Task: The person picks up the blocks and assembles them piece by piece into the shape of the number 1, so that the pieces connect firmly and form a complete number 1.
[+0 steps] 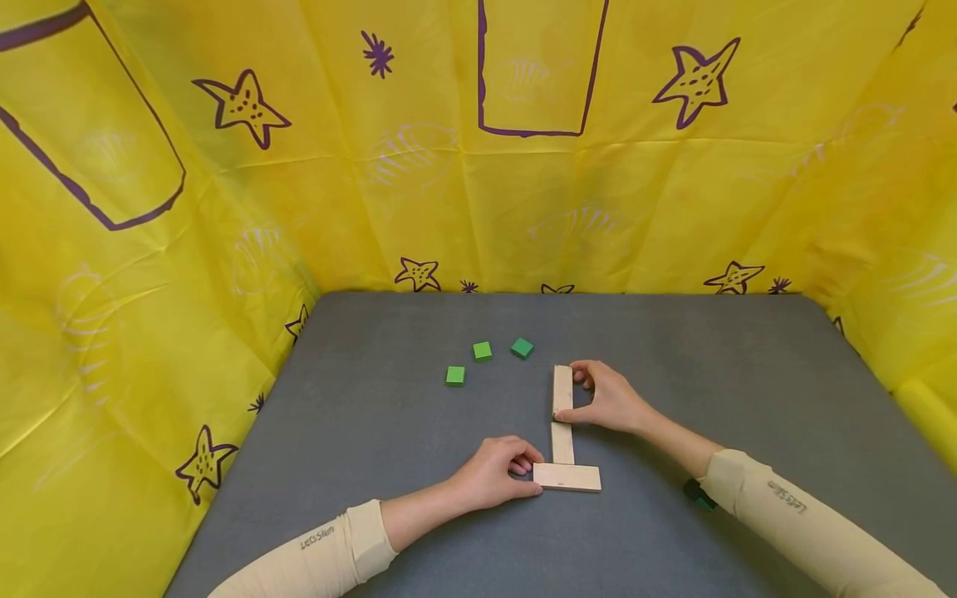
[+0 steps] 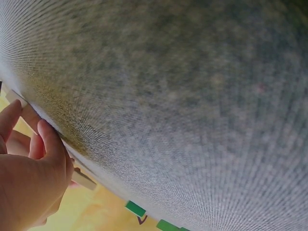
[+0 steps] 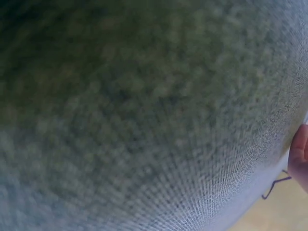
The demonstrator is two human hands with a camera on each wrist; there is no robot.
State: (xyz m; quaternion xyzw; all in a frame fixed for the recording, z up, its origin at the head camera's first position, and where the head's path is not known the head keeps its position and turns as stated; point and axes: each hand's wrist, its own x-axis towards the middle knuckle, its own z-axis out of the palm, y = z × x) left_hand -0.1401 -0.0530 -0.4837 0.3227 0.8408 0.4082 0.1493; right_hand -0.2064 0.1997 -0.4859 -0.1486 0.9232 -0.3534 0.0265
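Three flat pale wooden blocks lie on the grey table. The near block lies crosswise; my left hand pinches its left end between thumb and fingers. From its far edge a middle block runs away from me, and a far block lies end to end with it. My right hand grips the far block, thumb at its near end, fingertips by its far right corner. In the left wrist view the left hand is at a block; in the right wrist view only part of the right hand shows.
Left of the far block lie a dark green piece and two lighter green pieces. A dark object with green is partly under the right forearm. Yellow patterned cloth hangs behind and beside the grey table.
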